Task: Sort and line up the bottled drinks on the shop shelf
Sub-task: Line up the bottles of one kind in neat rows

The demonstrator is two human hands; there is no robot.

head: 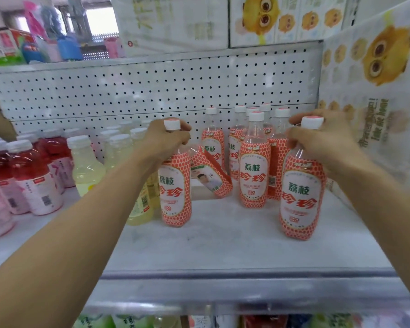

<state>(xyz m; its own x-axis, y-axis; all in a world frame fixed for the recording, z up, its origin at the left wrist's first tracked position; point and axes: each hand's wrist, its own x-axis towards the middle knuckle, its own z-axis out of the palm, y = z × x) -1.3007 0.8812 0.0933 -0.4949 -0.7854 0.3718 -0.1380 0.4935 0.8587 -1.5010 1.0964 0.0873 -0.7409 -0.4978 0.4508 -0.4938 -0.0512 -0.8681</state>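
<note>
My left hand (162, 138) grips the neck of a lychee bottle (174, 192) with an orange-dotted label and white cap, standing upright on the shelf (223, 237). My right hand (322, 138) grips the neck of a second lychee bottle (300, 197), upright near the right side. Between them another lychee bottle (255, 171) stands alone, with several more (237, 147) grouped behind it by the pegboard. One lychee bottle (210, 174) leans tilted just behind my left hand's bottle.
Pale yellow drink bottles (87, 162) stand left of my left arm, red drink bottles (33, 176) further left. A perforated back panel (152, 91) closes the shelf. Printed cartons (374, 91) wall the right side. The shelf's front lip (223, 275) runs below.
</note>
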